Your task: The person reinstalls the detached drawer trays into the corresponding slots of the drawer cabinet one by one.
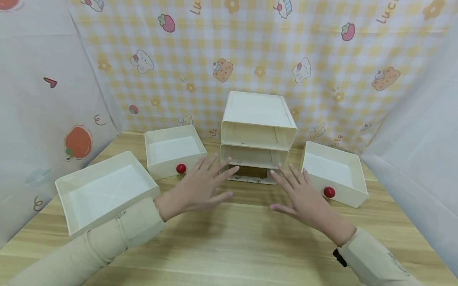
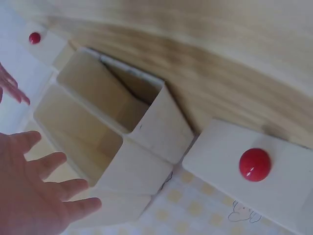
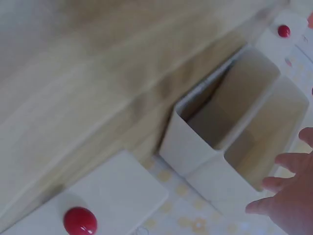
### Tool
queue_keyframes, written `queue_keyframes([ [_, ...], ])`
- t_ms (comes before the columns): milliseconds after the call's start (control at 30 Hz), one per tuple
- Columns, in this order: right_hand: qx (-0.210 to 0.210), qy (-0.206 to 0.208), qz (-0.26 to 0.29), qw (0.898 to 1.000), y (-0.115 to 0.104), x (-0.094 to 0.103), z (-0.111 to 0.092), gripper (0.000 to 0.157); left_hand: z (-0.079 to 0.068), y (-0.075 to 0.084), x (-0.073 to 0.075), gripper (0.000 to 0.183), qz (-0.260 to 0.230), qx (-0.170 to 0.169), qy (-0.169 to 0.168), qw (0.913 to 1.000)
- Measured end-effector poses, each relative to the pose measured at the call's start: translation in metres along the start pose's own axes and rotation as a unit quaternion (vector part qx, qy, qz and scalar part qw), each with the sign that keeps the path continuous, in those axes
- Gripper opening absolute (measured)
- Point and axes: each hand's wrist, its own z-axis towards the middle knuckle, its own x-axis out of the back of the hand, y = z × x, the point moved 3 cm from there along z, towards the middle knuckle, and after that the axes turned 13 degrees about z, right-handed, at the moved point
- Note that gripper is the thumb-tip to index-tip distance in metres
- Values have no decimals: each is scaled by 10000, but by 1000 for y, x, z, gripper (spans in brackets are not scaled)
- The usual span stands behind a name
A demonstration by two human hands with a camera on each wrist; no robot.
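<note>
A cream-white cabinet [image 1: 259, 109] of stacked open-fronted compartments stands at the back, with no drawers in them. My left hand [image 1: 196, 186] hovers in front of its left side, fingers spread and holding nothing. On the other side my right hand [image 1: 304, 196] is likewise spread and holds nothing. Beside the left hand stands a white drawer [image 1: 175, 151] with a red knob [image 1: 181, 169]. Another drawer [image 1: 330, 169], also with a red knob [image 1: 329, 192], stands by the right hand. The left wrist view shows the compartments [image 2: 78, 132] beyond the left fingers.
A third white drawer [image 1: 111, 190] lies at the far left, partly behind my left sleeve [image 1: 125, 226]. Everything stands on a wood-grain table [image 1: 229, 246]. A yellow checked cloth [image 1: 250, 51] hangs behind, with white cloth [image 1: 32, 107] at the sides.
</note>
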Motion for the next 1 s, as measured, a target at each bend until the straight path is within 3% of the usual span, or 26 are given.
queue_keyframes([
  [133, -150, 194, 230, 9994, 4, 16, 6, 85, 9, -5, 16, 61, -245, 34, 656, 9975],
  [333, -19, 704, 610, 9956, 11, 45, 18, 78, 26, -18, 41, 63, -595, 186, 1737, 9828],
  [433, 142, 1153, 853, 9896, 15, 60, 25, 71, 36, -25, 51, 66, -889, 468, 1803, 9785],
  [567, 349, 1873, 1138, 9751, 22, 77, 36, 63, 49, -36, 60, 68, -1507, 1030, 1599, 9701],
  [700, 222, 2343, 1366, 9622, 30, 86, 51, 61, 62, -46, 61, 71, -2092, 1457, 1478, 9556],
  [867, -524, 2407, 1989, 9486, 40, 89, 69, 65, 74, -58, 56, 75, -2685, 1916, 1466, 9326],
  [1000, -1371, 2178, 2629, 9299, 47, 89, 80, 69, 80, -65, 50, 72, -3354, 2284, 1598, 8999],
])
